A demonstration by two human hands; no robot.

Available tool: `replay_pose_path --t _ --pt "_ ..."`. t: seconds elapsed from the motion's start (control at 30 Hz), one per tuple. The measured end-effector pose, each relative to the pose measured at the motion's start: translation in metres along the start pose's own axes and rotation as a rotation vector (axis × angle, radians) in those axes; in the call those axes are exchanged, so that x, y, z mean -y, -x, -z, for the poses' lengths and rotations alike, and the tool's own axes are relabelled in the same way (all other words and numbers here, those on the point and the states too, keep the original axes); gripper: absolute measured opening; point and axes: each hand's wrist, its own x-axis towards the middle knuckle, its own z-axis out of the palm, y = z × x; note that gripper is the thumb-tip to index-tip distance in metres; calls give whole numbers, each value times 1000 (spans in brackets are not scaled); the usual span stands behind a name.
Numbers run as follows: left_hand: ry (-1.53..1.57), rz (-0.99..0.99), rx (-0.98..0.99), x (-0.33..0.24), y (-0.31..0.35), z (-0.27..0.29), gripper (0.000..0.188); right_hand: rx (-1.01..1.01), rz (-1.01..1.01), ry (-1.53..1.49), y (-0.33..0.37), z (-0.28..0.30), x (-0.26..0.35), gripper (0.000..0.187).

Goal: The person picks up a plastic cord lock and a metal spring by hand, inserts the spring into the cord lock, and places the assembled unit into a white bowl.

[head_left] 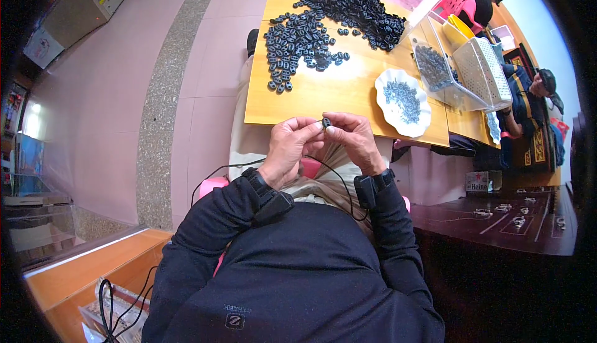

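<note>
My left hand (287,147) and right hand (356,141) pinch one small black piece (327,123) between their fingertips, seen at the near edge of the table (273,108). Its long axis runs roughly away from me. The white dish (411,130) lies to the right, nearer my right hand; the loose black pieces (292,47) lie ahead, slightly left.

Remotely, I see a black top (305,250), small grey logo (234,321), long sleeves (208,225), boxy black wrist units (273,206), beige trousers (250,142), thin cable (342,184).
</note>
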Motion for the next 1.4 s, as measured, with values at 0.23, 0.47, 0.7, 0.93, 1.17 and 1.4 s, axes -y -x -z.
replay_pose_path --t 0.23,0.47,0.7,0.93,1.17,1.4 --pt "-9 -2 4 0 1 -2 12 -4 -2 33 1 -2 1 30" --pt "9 10 20 -1 2 -3 13 -5 -2 22 2 -1 2 30" --pt "24 31 33 -3 3 -4 13 15 -2 3 1 1 2 30" --pt "24 56 51 -5 4 -4 13 28 15 31 5 -1 7 29" --pt "44 83 90 -5 4 -4 11 35 62 45 7 -1 8 27" --pt "28 51 95 -6 2 -7 11 41 92 82 6 -7 12 26"
